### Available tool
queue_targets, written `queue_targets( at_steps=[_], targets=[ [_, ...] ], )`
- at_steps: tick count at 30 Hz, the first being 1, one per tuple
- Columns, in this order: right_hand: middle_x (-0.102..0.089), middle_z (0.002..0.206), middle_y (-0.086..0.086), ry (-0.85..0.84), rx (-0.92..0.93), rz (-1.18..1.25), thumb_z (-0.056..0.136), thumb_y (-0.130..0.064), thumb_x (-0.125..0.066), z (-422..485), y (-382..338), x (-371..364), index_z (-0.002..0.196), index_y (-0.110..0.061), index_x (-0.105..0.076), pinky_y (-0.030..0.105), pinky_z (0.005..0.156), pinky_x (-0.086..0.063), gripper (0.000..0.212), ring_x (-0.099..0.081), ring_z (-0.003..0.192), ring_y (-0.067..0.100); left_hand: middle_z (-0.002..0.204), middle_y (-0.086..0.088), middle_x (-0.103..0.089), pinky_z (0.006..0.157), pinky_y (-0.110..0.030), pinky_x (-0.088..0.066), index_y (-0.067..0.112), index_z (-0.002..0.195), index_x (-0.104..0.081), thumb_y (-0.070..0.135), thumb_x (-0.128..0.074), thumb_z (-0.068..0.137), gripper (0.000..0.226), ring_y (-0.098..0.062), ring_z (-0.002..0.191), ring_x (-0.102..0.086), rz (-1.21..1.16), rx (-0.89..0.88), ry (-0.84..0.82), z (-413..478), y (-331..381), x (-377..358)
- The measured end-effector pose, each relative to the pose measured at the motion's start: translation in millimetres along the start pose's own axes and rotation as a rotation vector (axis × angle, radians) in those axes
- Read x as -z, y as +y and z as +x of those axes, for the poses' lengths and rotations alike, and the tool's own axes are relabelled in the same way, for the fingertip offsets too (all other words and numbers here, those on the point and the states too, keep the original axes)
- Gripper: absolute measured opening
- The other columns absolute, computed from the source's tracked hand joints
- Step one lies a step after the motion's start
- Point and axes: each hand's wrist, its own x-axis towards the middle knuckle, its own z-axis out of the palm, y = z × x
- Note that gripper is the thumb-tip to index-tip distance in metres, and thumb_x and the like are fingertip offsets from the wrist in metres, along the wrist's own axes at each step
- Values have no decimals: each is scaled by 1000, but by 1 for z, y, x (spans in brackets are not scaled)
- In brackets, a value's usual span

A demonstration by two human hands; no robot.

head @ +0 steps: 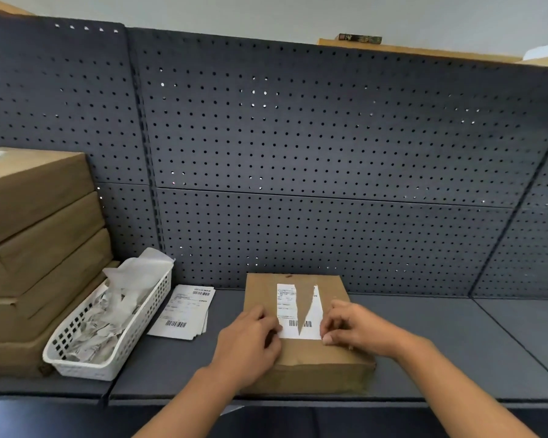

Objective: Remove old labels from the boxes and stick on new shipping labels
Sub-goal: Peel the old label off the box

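A flat brown cardboard box (301,358) lies on the dark shelf in front of me. On its top is a white old label (290,308), torn in a V so bare cardboard shows through its middle. My left hand (247,346) rests on the box with fingertips pressed at the label's lower left edge. My right hand (355,327) pinches at the label's lower right corner. A small stack of new shipping labels (184,314) with barcodes lies to the left of the box.
A white plastic basket (114,355) full of crumpled label scraps sits left of the new labels. Several brown boxes (35,241) are stacked at the far left. A dark pegboard wall (298,153) closes the back of the shelf (456,349).
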Motion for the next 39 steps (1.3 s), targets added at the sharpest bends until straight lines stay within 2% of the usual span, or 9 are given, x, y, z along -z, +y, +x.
queue_targets(
  at_steps=[4, 7, 12, 19, 22, 25, 29, 34, 39],
  targets=[
    [-50, 100, -20, -20, -26, -183, 99, -23, -64, 3, -6, -5, 94, -25, -63, 21, 81, -47, 5, -54, 92, 4, 113, 18, -45, 74, -29, -45, 38, 123, -60, 47, -45, 100, 30, -3, 112, -47, -8, -14, 2, -1, -3, -2],
    [-48, 103, -16, -9, -68, -333, 101, -25, -52, 2, -8, -12, 96, -25, -55, 29, 86, -47, 6, -53, 94, 9, 115, 18, -43, 70, -28, -45, 36, 123, -59, 47, -42, 102, 29, -5, 113, -45, 13, -44, 25, -3, -4, -4],
    [-41, 96, -14, 24, -73, -524, 92, -10, -44, 3, -9, -22, 92, -29, -45, 32, 71, -41, 19, -43, 81, 4, 117, 16, -41, 66, -25, -37, 33, 121, -55, 45, -39, 103, 26, -7, 114, -42, 47, -70, 54, -6, -2, -9],
    [-45, 98, -13, 57, -50, -474, 95, -11, -42, 4, -10, -23, 94, -29, -42, 26, 65, -36, 18, -44, 80, 6, 118, 15, -41, 67, -25, -37, 33, 120, -52, 45, -37, 103, 26, -8, 115, -40, 80, -53, 33, -8, -1, -9],
    [-55, 100, -15, 63, -33, -304, 104, -35, -47, 1, -5, -16, 102, -32, -49, 26, 73, -43, 4, -53, 86, 8, 117, 16, -41, 65, -23, -37, 36, 121, -53, 52, -26, 98, 39, -6, 113, -40, 106, -54, 36, -8, -3, -12],
    [-54, 103, -20, 43, 7, -221, 96, -51, -61, -2, 1, -12, 106, -36, -53, 20, 78, -44, 20, -54, 89, 3, 115, 17, -42, 62, -23, -37, 35, 117, -55, 54, -20, 94, 45, -7, 110, -42, 112, -60, 54, -9, -3, -15],
    [-52, 102, -20, 139, 30, -362, 99, -47, -57, 2, 4, -21, 96, -31, -51, 29, 77, -41, 17, -50, 90, 2, 114, 18, -42, 57, -19, -30, 37, 116, -55, 50, -30, 98, 34, -5, 108, -42, 114, -68, 75, -9, -4, -15],
    [-54, 98, -17, 170, 9, -445, 103, -46, -51, 3, 0, -26, 94, -31, -49, 30, 74, -39, 18, -47, 85, 5, 108, 18, -43, 53, -17, -29, 40, 111, -58, 49, -37, 98, 26, -5, 99, -43, 111, -90, 92, -12, -7, -15],
    [-52, 97, -14, 175, -15, -445, 105, -42, -48, 4, -5, -28, 93, -30, -46, 31, 72, -35, 17, -45, 81, 8, 106, 18, -45, 55, -20, -38, 40, 110, -62, 48, -40, 97, 27, -4, 98, -45, 73, -80, 124, -13, -9, -18]
  ],
)
